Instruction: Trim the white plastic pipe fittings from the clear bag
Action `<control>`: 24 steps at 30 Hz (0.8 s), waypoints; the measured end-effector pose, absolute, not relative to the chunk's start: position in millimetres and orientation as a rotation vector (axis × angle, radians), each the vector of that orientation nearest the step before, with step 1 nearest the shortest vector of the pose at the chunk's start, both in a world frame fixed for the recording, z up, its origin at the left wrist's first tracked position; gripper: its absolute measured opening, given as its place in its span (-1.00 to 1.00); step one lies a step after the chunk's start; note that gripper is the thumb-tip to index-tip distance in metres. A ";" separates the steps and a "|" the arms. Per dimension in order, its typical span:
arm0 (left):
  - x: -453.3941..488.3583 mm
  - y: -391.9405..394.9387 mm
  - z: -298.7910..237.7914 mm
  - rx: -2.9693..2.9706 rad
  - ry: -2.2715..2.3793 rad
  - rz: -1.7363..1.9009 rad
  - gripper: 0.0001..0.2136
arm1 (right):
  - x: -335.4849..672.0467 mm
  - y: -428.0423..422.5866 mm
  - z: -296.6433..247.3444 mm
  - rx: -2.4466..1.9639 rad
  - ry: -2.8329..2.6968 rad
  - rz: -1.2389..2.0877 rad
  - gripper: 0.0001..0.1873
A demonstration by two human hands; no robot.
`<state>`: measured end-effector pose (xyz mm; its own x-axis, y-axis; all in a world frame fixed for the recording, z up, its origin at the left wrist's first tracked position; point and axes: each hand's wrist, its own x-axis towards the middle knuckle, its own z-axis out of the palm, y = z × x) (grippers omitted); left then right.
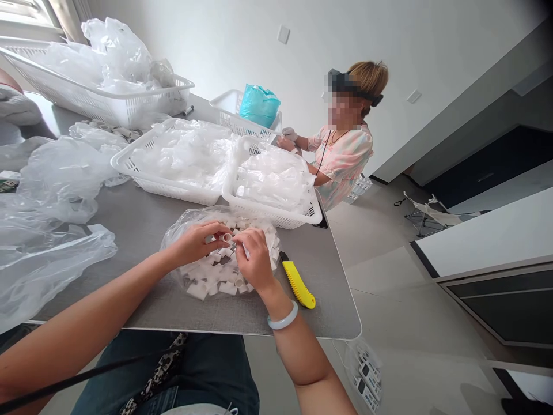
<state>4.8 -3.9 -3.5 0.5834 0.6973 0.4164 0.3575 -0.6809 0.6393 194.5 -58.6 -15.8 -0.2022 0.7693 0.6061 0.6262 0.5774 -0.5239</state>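
Note:
My left hand (pixel 196 242) pinches a small white plastic ring piece (pixel 226 237) over an open clear bag (pixel 173 236). The bag holds a pile of several small white plastic pieces (pixel 216 282) on the grey table (pixel 142 225). My right hand (pixel 254 258) is closed right beside the ring, its fingertips meeting those of the left; what it holds is too small to make out. A pale bangle (pixel 283 318) sits on my right wrist.
A yellow utility knife (pixel 297 281) lies just right of the bag. Two white baskets (pixel 276 214) (pixel 159 184) of clear-wrapped parts stand behind, more baskets (pixel 108 104) farther back. Loose plastic bags (pixel 52 173) cover the left side. Another person (pixel 343 150) sits at the far end, by a teal bag (pixel 258 105).

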 end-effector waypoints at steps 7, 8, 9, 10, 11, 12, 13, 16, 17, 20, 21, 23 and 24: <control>6.0 -6.4 -0.3 2.283 0.803 0.894 -0.60 | 190.3 -60.9 -20.2 -1.138 -1.979 0.190 -0.72; 6.2 -6.7 0.0 2.278 0.811 0.898 -0.60 | 189.8 -60.9 -20.7 -1.136 -1.968 0.194 -0.73; 6.5 -6.9 0.2 2.274 0.819 0.900 -0.60 | 189.4 -61.0 -20.9 -1.134 -1.958 0.201 -0.74; 6.6 -7.0 0.3 2.271 0.824 0.899 -0.60 | 189.0 -61.1 -20.9 -1.132 -1.946 0.208 -0.75; 6.8 -7.1 0.3 2.269 0.828 0.896 -0.61 | 188.7 -61.2 -20.7 -1.129 -1.936 0.214 -0.76; 6.8 -7.1 0.3 2.268 0.829 0.892 -0.61 | 188.3 -61.4 -20.5 -1.125 -1.928 0.221 -0.76; 6.8 -7.1 0.3 2.266 0.830 0.887 -0.62 | 188.0 -61.6 -20.3 -1.120 -1.922 0.225 -0.77; 6.4 -6.9 0.3 2.259 0.825 0.869 -0.68 | 186.8 -62.1 -20.7 -1.110 -1.901 0.239 -0.77; 6.3 -6.8 0.2 2.256 0.821 0.862 -0.70 | 186.3 -62.2 -21.2 -1.111 -1.890 0.244 -0.77; 6.1 -6.6 -0.8 2.252 0.808 0.859 -0.75 | 185.5 -62.2 -23.6 -1.120 -1.867 0.243 -0.72; 6.3 -6.6 -1.3 2.251 0.806 0.863 -0.76 | 185.4 -62.1 -24.4 -1.122 -1.870 0.239 -0.71; 6.9 -6.7 -2.5 2.249 0.807 0.878 -0.77 | 185.4 -61.7 -26.1 -1.134 -1.882 0.232 -0.70; 7.1 -6.6 -3.1 2.248 0.808 0.879 -0.77 | 185.5 -61.5 -26.7 -1.144 -1.883 0.229 -0.70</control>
